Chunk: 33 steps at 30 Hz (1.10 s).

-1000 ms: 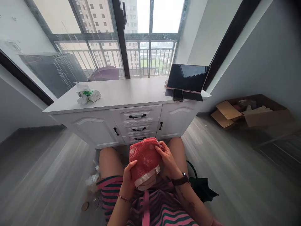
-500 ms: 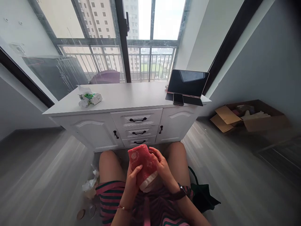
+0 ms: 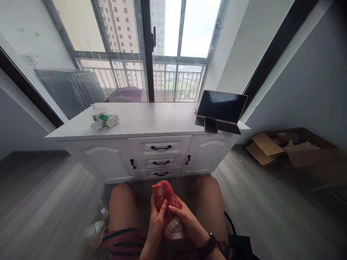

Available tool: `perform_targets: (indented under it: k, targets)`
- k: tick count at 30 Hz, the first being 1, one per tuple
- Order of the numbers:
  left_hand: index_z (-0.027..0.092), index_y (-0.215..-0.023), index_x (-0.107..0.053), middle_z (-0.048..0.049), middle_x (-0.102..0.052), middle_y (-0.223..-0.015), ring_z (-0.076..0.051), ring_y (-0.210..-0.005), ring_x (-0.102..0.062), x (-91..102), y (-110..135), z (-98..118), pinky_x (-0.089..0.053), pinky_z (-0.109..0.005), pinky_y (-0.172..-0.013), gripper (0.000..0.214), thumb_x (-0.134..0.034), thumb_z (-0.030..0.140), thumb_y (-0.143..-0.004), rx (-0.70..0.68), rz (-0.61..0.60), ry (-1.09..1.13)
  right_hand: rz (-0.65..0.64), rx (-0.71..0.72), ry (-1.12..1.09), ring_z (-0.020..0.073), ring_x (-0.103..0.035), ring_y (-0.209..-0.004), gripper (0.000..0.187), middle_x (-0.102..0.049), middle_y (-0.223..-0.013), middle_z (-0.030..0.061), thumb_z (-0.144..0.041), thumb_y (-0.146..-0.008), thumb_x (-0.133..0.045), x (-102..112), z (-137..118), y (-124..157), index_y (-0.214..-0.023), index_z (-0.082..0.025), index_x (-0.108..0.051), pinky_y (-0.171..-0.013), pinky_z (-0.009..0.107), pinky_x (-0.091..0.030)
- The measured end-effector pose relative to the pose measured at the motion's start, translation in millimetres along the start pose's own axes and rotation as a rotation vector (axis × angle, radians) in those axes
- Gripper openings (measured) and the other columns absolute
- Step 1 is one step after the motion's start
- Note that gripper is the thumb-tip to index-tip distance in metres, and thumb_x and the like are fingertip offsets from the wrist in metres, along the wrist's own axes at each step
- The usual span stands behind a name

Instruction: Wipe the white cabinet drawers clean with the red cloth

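Between my knees, both hands grip a red patterned cloth piece (image 3: 166, 191) with a pale band at its lower end. It may be a sock or a folded towel; I cannot tell which. My left hand (image 3: 158, 216) wraps its left side, thumb lying across the front. On the right side, my right hand (image 3: 185, 215) pinches it near the pale band, with the thumb on top and the other fingers behind. The cloth is bunched and narrow, held above my lap, its upper end pointing toward the cabinet.
Ahead stands a white cabinet (image 3: 159, 124), bearing a tissue pack (image 3: 108, 120), a tablet (image 3: 222, 106) and a phone (image 3: 210, 125). An open cardboard box (image 3: 311, 155) is at the right wall. Crumpled tissues (image 3: 94, 228) lie left of my leg, a dark bag (image 3: 241, 245) right.
The cloth was spread flatter and wider; now it is squeezed narrower. My right hand has shifted from its upper right edge down toward the pale band. The view has tilted upward a little.
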<state>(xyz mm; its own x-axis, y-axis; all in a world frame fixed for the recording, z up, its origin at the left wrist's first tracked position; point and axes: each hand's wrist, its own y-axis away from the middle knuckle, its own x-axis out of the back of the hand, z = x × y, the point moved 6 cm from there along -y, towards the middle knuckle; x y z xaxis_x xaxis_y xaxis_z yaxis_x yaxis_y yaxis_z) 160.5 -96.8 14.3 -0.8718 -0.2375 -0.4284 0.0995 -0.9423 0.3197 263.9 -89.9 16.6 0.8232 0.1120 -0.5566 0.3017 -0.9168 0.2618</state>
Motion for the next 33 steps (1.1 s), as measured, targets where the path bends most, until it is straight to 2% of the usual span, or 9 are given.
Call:
perform_targets:
  k: [3, 6, 8, 12, 17, 21, 25, 29, 33]
  targets:
    - [0.025, -0.132, -0.042, -0.0099, -0.051, -0.136, -0.027, -0.129, -0.045, 6.0, -6, 0, -0.034, -0.035, -0.107, 0.066, -0.07, 0.04, -0.075, -0.052, 0.071, -0.129, -0.026, 0.004, -0.103, 0.0249, -0.061, -0.105, 0.058, -0.066, -0.114, 0.0072, -0.029, -0.061, -0.081, -1, 4, -2, -0.115, -0.02, -0.06, -0.091, 0.037, -0.044]
    - [0.022, -0.126, -0.049, -0.0106, -0.04, -0.143, -0.027, -0.135, -0.035, 16.8, -11, 6, -0.026, -0.034, -0.112, 0.063, -0.075, 0.037, -0.071, -0.18, 0.181, -0.259, 0.033, 0.02, -0.143, 0.0235, -0.062, -0.102, 0.057, -0.068, -0.11, 0.0057, -0.024, -0.058, -0.082, 5, 8, -5, -0.111, -0.021, -0.062, -0.09, 0.035, -0.045]
    - [0.021, -0.123, -0.051, -0.0117, -0.039, -0.142, -0.028, -0.135, -0.035, 22.4, -15, 5, -0.027, -0.035, -0.112, 0.064, -0.078, 0.035, -0.066, -0.174, 0.206, -0.262, 0.074, 0.02, -0.164, 0.0229, -0.062, -0.1, 0.056, -0.068, -0.108, 0.0051, -0.022, -0.057, -0.082, 8, 11, -6, -0.109, -0.022, -0.063, -0.089, 0.035, -0.045]
    - [0.022, -0.123, -0.049, -0.0129, -0.054, -0.131, -0.03, -0.123, -0.051, 20.2, -19, -6, -0.04, -0.04, -0.104, 0.066, -0.08, 0.032, -0.066, 0.04, 0.072, -0.084, 0.081, 0.007, -0.206, 0.022, -0.063, -0.097, 0.051, -0.068, -0.109, 0.004, -0.019, -0.058, -0.079, 10, 11, -5, -0.107, -0.024, -0.064, -0.088, 0.035, -0.045]
    - [0.018, -0.112, -0.062, -0.0115, -0.069, -0.113, -0.028, -0.105, -0.064, 4.1, -7, -15, -0.047, -0.04, -0.097, 0.043, -0.074, 0.032, -0.073, 0.314, -0.158, 0.203, 0.004, -0.05, -0.22, 0.0195, -0.065, -0.09, 0.047, -0.069, -0.108, 0.0028, -0.019, -0.062, -0.077, 8, 12, -4, -0.107, -0.024, -0.065, -0.084, 0.033, -0.046]
    - [0.013, -0.107, -0.067, -0.0132, -0.071, -0.11, -0.028, -0.104, -0.065, -1.2, 2, -21, -0.047, -0.038, -0.098, 0.039, -0.073, 0.033, -0.074, 0.415, -0.204, 0.268, 0.003, -0.054, -0.218, 0.019, -0.065, -0.089, 0.047, -0.069, -0.107, 0.0031, -0.022, -0.062, -0.078, 8, 12, -2, -0.107, -0.023, -0.065, -0.083, 0.032, -0.047]
    - [0.014, -0.105, -0.069, -0.0123, -0.072, -0.107, -0.026, -0.1, -0.067, -2.5, 4, -18, -0.049, -0.037, -0.094, 0.038, -0.076, 0.031, -0.071, 0.348, -0.205, 0.163, 0.008, -0.038, -0.196, 0.0186, -0.065, -0.086, 0.048, -0.069, -0.105, 0.0043, -0.028, -0.062, -0.079, 5, 5, 4, -0.107, -0.021, -0.064, -0.079, 0.031, -0.048]
    - [0.018, -0.1, -0.07, -0.01, -0.072, -0.107, -0.027, -0.101, -0.066, 5.4, 1, -11, -0.049, -0.037, -0.094, 0.04, -0.081, 0.031, -0.064, 0.211, -0.096, 0.041, -0.053, -0.031, -0.177, 0.0184, -0.065, -0.088, 0.051, -0.067, -0.111, 0.0051, -0.029, -0.067, -0.077, -5, -2, 12, -0.115, -0.023, -0.06, -0.078, 0.03, -0.048]
    - [0.018, -0.099, -0.07, -0.0101, -0.073, -0.104, -0.029, -0.1, -0.067, 12.4, 2, -11, -0.049, -0.041, -0.094, 0.045, -0.084, 0.032, -0.059, 0.162, -0.042, 0.015, -0.102, 0.003, -0.094, 0.0201, -0.063, -0.097, 0.055, -0.065, -0.114, 0.0039, -0.028, -0.067, -0.077, -9, -4, 15, -0.119, -0.025, -0.058, -0.082, 0.031, -0.047]
